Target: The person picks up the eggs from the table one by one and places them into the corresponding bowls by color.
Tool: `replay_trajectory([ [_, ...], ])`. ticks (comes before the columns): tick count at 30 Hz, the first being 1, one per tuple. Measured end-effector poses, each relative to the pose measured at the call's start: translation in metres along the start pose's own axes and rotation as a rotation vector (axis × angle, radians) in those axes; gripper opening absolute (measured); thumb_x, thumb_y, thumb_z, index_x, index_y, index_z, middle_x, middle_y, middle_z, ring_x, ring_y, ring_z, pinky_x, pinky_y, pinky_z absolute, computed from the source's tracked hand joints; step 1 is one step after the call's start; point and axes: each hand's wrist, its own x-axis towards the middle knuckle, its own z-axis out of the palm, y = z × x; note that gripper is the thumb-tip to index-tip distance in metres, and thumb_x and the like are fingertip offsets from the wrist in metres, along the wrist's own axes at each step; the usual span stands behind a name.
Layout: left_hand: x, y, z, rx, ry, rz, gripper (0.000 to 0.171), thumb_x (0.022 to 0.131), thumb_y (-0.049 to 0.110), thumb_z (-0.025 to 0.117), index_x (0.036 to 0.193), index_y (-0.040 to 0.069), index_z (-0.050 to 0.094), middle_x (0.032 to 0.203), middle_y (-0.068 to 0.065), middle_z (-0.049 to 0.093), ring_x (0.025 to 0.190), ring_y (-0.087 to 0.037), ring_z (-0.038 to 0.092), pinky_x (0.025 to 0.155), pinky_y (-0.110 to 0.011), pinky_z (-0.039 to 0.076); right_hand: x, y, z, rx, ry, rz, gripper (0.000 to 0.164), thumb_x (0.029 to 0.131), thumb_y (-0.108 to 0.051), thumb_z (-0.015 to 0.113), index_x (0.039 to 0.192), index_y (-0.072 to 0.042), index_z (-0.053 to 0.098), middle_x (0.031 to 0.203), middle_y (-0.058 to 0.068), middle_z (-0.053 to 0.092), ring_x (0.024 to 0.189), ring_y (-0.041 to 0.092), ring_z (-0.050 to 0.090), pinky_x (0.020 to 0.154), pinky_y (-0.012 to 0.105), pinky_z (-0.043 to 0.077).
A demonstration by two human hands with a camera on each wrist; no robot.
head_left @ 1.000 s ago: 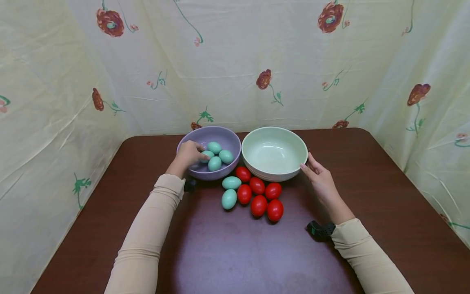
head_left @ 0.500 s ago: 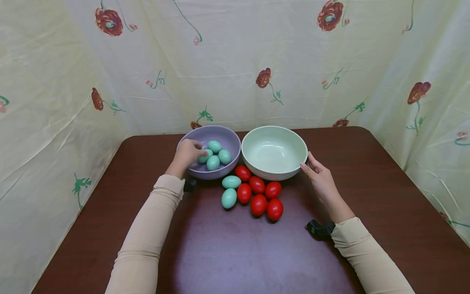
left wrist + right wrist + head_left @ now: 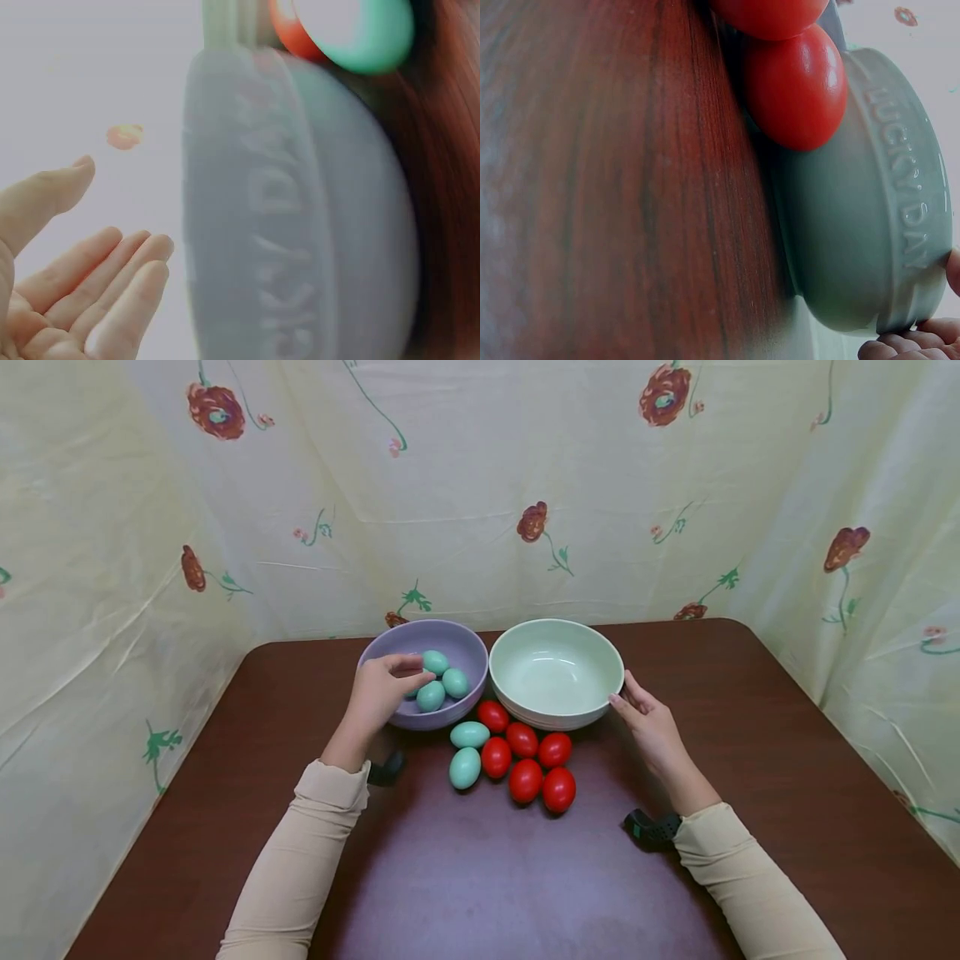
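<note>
In the head view my left hand [image 3: 377, 692] hovers over the near left rim of a purple bowl [image 3: 465, 639]. Its fingers are relaxed, and the left wrist view shows a gap between thumb and fingers with nothing in it. Several pale green eggs [image 3: 431, 696] lie inside that bowl. My right hand [image 3: 651, 727] holds the right side of a pale green bowl [image 3: 555, 668], thumb near the rim and fingers lower on the wall. No eggs show inside this bowl. In the right wrist view the bowl [image 3: 840, 217] has raised lettering on its side.
Two pale green eggs [image 3: 465, 768] lie on the dark wooden table [image 3: 480, 877] before the bowls. Several red eggs [image 3: 526, 781] cluster beside them, some close to the green bowl. A floral curtain [image 3: 450, 485] hangs behind the table.
My left hand has let go of a pale green egg in the purple bowl and drawn up and back towards me, its fingers parting. The right hand keeps its hold.
</note>
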Motion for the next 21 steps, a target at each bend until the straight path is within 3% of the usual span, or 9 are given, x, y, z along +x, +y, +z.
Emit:
replay_trajectory([
  [10, -0.039, 0.017, 0.008, -0.08, -0.048, 0.054, 0.043, 0.085, 0.031, 0.079, 0.122, 0.01, 0.07, 0.124, -0.01, 0.071, 0.116, -0.022, 0.066, 0.103, -0.04, 0.05, 0.0, -0.001, 0.0, -0.001, 0.001, 0.004, 0.069, 0.103, -0.027, 0.054, 0.158, -0.014, 0.014, 0.166, 0.002, 0.009, 0.153, 0.02, 0.015, 0.118, 0.035, 0.025],
  [21, -0.06, 0.015, 0.021, -0.091, -0.07, 0.077, 0.041, 0.083, 0.029, 0.081, 0.117, 0.008, 0.073, 0.115, -0.009, 0.075, 0.106, -0.02, 0.071, 0.087, -0.024, 0.056, -0.001, 0.0, 0.0, 0.004, 0.0, 0.013, 0.068, 0.103, -0.026, 0.053, 0.158, -0.016, 0.014, 0.167, 0.0, 0.009, 0.154, 0.019, 0.014, 0.119, 0.035, 0.024],
])
